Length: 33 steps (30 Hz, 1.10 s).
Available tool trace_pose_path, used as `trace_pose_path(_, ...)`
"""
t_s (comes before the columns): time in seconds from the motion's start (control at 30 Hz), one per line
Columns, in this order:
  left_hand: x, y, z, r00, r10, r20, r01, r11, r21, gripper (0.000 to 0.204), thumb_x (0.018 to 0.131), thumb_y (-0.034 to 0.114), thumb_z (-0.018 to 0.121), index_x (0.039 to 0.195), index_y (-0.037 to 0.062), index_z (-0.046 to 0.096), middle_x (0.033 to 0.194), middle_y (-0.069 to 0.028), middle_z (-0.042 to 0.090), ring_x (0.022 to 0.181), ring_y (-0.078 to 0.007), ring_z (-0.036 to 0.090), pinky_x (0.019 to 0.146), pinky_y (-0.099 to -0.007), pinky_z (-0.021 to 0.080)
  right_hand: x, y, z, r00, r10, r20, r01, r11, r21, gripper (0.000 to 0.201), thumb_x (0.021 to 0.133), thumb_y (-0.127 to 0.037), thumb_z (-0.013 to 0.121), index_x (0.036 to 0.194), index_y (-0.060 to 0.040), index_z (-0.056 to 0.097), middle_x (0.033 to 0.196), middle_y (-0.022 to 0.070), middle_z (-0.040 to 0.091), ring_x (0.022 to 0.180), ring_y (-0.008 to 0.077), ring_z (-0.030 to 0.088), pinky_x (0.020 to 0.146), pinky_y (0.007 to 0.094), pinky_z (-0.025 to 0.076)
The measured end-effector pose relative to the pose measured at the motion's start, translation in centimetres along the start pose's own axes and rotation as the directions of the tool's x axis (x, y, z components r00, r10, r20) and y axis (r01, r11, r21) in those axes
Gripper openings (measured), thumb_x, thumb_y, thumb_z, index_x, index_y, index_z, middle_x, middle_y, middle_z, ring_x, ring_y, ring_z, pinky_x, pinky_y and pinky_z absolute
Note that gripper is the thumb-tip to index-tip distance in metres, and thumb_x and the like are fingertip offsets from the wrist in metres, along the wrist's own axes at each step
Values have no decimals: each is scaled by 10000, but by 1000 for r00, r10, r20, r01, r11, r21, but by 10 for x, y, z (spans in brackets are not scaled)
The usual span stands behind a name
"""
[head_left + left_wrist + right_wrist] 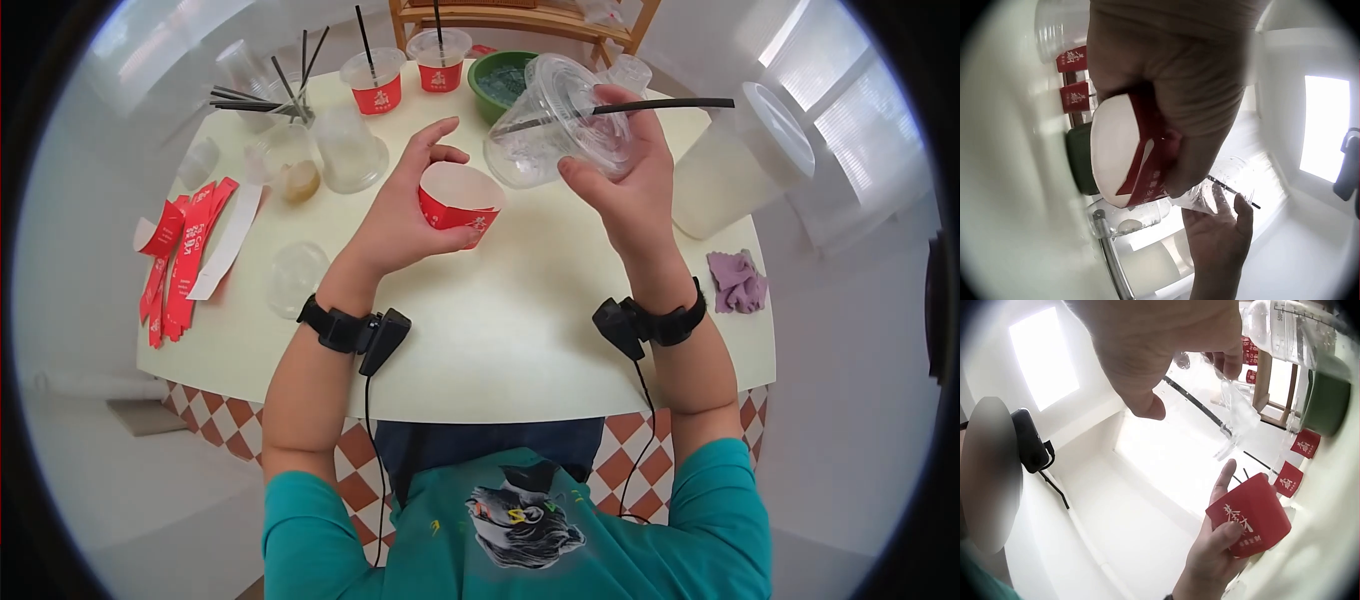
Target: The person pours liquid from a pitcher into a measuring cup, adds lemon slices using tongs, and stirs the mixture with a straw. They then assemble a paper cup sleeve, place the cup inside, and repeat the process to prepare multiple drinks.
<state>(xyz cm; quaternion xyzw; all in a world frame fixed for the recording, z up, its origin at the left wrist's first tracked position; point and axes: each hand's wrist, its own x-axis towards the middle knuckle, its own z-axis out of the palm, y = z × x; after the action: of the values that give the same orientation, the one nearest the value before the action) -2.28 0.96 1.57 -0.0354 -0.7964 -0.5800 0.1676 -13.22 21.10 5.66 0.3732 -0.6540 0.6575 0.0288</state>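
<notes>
Above the table (pixel 540 350): cup and red band, one per hand.
Jug (pixel 735 175), right of the cup; green bowl (pixel 495 95), behind it; clear cup (pixel 520 145), tilted, gripped at its lid (pixel 590 110) between right hand (pixel 640 185) fingers and thumb; red band (pixel 462 208), ring-shaped, held in the left hand (pixel 400 215), thumb outside; black straw (pixel 680 103), through the lid.
</notes>
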Motion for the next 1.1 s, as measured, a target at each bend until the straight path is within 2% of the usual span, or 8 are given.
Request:
trace_pose_path(0.03, 0, 0, 4, 1000, 29, 10, -29, 1000, -2, 1029, 583, 124, 827, 1448, 135, 270, 1207, -115, 495, 1116, -224, 523, 924, -339, 487, -3, -5, 5, 1000, 7, 16, -9, 992, 124, 654, 656, -100, 763, 1230, -10, 462, 1142, 97, 521, 1066, 194, 533, 900, 331, 467)
trace_pose_path(0.23, 2, -5, 13, 993, 114, -20, -114, 993, -37, 1087, 567, 124, 823, 1466, 141, 213, 1171, -101, 495, 1134, -240, 515, 933, -352, 477, -10, -1, 17, 988, 9, 153, -26, 994, 105, 700, 663, -80, 756, 1277, -6, 427, 1169, 85, 492, 1090, 176, 515, 906, 315, 463)
trace_pose_path(0.4, 0, -1, 19, 994, 111, -14, -111, 993, -48, 1104, 557, 116, 828, 1465, 137, 201, 1171, -102, 501, 1132, -246, 526, 944, -359, 469, -9, 0, 15, 971, 106, 214, -133, 985, 114, 668, 653, -100, 764, 1249, -30, 471, 1165, 81, 497, 1051, 179, 537, 894, 328, 471)
trace_pose_path(0.53, -2, -1, 26, 999, 41, -1, -41, 995, -89, 1097, 560, 120, 837, 1457, 119, 205, 1228, -116, 507, 1154, -249, 527, 962, -368, 456, -10, 6, 15, 966, 99, 238, -109, 993, 32, 655, 645, -125, 773, 1232, -46, 495, 1164, 80, 500, 1038, 188, 550, 884, 333, 480)
trace_pose_path(0.63, 0, -10, 25, 998, -34, 62, 41, 993, -114, 1108, 551, 123, 876, 1458, 100, 240, 1380, -82, 442, 1283, -226, 435, 1046, -370, 384, -12, 10, 17, 960, 81, 267, -75, 997, -33, 658, 635, -153, 781, 1223, -53, 504, 1163, 80, 504, 1037, 199, 560, 880, 331, 485)
trace_pose_path(0.73, 2, -20, 21, 993, -46, 104, 53, 996, -68, 1109, 545, 126, 883, 1459, 87, 255, 1396, -87, 431, 1283, -221, 435, 1048, -363, 384, -11, 15, 18, 961, 19, 278, 21, 990, -138, 667, 629, -163, 785, 1221, -46, 500, 1156, 81, 508, 1031, 205, 567, 878, 327, 488)
trace_pose_path(0.93, 3, -23, 18, 993, -84, 80, 78, 994, 75, 1093, 564, 102, 873, 1464, 76, 255, 1378, -88, 462, 1252, -222, 469, 1042, -362, 389, -10, 25, 18, 968, -36, 250, 70, 989, -130, 657, 622, -146, 782, 1211, -42, 509, 1148, 91, 505, 1038, 213, 568, 897, 339, 493)
trace_pose_path(1.1, 4, -36, 18, 997, -48, 57, 44, 996, 77, 1006, 585, 114, 849, 1416, 66, 284, 1285, -129, 547, 1189, -255, 540, 999, -351, 442, -9, 29, 21, 939, -263, 219, 296, 946, -134, 658, 600, -127, 777, 1199, -40, 520, 1210, 109, 488, 1066, 241, 560, 911, 347, 489)
